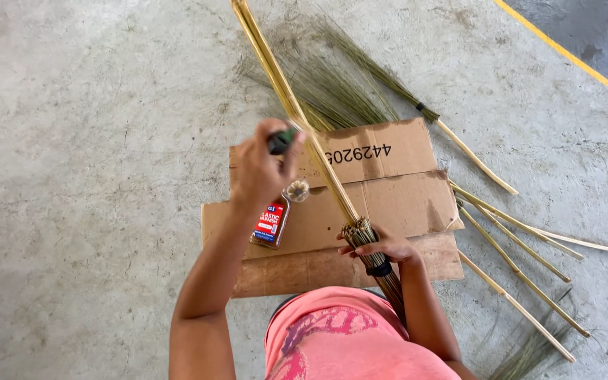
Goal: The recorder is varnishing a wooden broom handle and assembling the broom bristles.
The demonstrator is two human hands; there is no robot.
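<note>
My left hand [260,169] is raised over the cardboard, its fingers pinched round a small dark green object [281,141] whose nature I cannot make out. My right hand [381,248] is closed round the broom [332,176] at the spot where its stick meets the bound grass, just above a black band [379,268].

The broom's long axis runs on a diagonal: the pale bamboo stick points up and to the left, away from me, past the top edge of the view, while the dark grass bundle points down toward my lap beside my pink shirt [346,345]. The stick crosses just beside my left hand.

Under my hands lie flattened sheets of brown cardboard [402,200], creased and overlapping. On them, below my left hand, rests a small bottle [271,224] with a red and blue label, uncapped, its round mouth facing up.

To the right, several finished brooms [522,271] lie on the rough grey concrete floor [86,141], thin pale sticks fanned out; another one [416,105] lies beyond the cardboard, its greenish grass spread wide. A yellow painted line [564,53] crosses the far right corner.
</note>
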